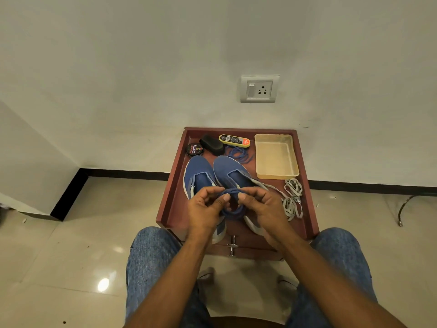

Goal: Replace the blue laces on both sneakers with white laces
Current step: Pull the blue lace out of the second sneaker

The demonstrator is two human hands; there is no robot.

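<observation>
Home room: wall socket [259, 89], tiled floor [71, 245]

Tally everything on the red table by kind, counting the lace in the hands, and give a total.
Blue sneakers: 2
Blue laces: 2, one loose, one held in both hands
White lace bundles: 2
Round polish tin: 1
Black brush: 1
Yellow shoe-shine sponge: 1
Cream tray: 1
Total: 10

A low table [170, 204] stands against the wall, just before a seated person's knees. On it, two sneakers [201, 176] lie side by side, toes to the wall. Behind them — a tin [194, 149], a brush [212, 145], a tube [234, 140] and a loose lace [237, 154]. At back right sits a tray [275, 157]; before it, more laces [292, 197]. Both hands — left [208, 209], right [264, 209] — hold a bundled lace [233, 202] above the sneakers.
</observation>
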